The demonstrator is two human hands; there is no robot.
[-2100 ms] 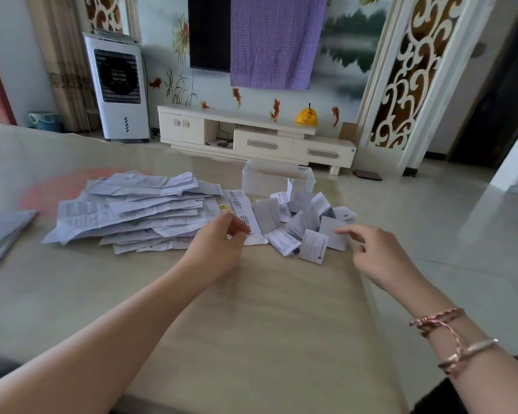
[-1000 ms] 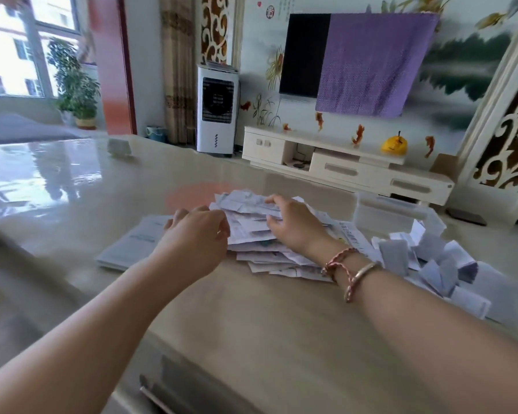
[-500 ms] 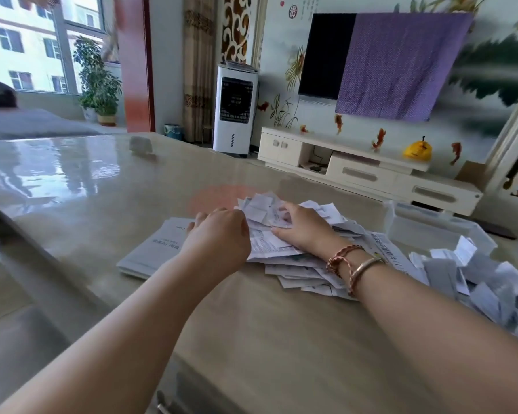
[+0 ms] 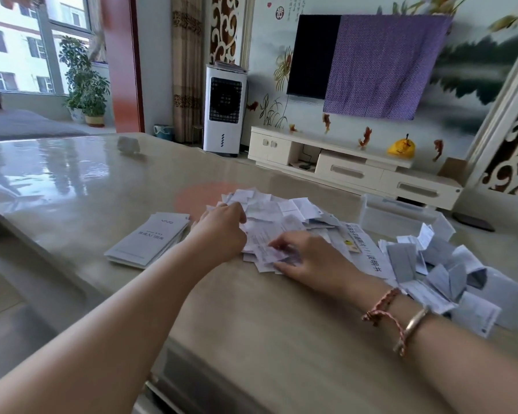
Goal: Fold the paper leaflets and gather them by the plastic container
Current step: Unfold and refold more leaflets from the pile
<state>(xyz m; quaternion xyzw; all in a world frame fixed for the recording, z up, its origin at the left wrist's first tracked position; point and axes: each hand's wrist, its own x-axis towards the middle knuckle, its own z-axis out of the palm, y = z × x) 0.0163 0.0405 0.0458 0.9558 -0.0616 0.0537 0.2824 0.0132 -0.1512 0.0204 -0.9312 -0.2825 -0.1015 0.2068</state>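
Head view: a heap of folded leaflets (image 4: 437,264) lies beside the plastic container (image 4: 398,216) near the desk's (image 4: 102,189) right edge. Both hands, left (image 4: 222,231) and right (image 4: 305,258), pinch sheets in the large unfolded pile (image 4: 281,213); most folding probably remains.

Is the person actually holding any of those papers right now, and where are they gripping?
The right hand pinches one leaflet at its near edge, atop the unfolded pile. The left hand rests on the pile's left side; whether it grips a sheet cannot be told.
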